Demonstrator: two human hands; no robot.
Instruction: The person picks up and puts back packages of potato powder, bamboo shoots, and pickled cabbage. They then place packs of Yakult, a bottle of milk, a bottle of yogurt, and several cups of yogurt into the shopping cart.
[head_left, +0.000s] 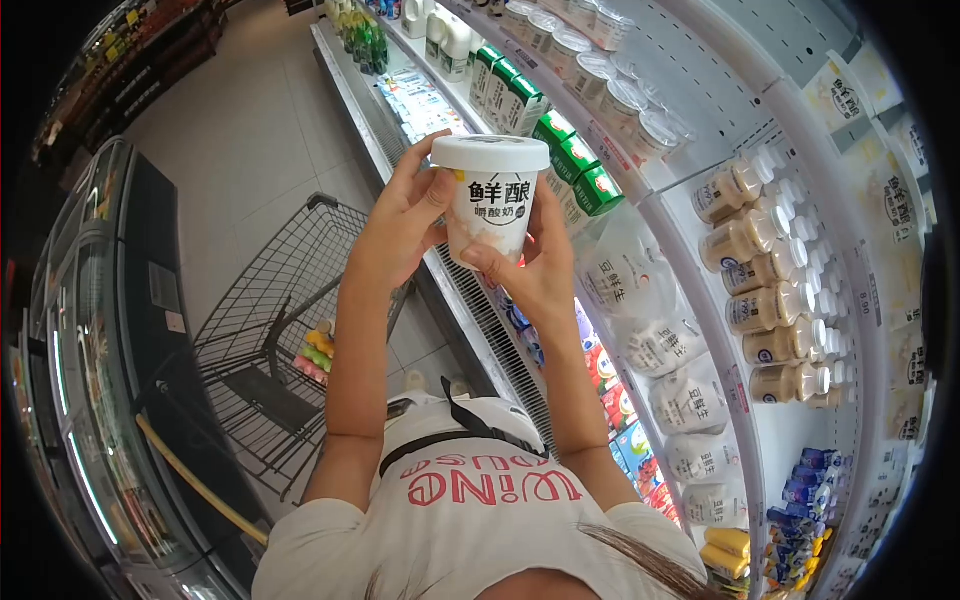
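A white yogurt tub (pixel 490 200) with a white lid and black lettering is held upright in front of me, its label facing me. My left hand (pixel 405 205) grips its left side, with the fingers up near the lid and partly behind the tub. On the right side, my right hand (pixel 535 260) is wrapped round it, its thumb on the lower front. The fingers behind the tub are partly hidden. Behind the tub are green cartons (pixel 580 170) on the refrigerated shelf.
A wire shopping cart (pixel 270 330) with a few colourful items stands at my left. Refrigerated shelves run along my right, holding rows of small bottles (pixel 755 280), lidded cups (pixel 600 80) and white bags (pixel 690 400). A dark display case (pixel 150 300) stands at far left beside the tiled aisle.
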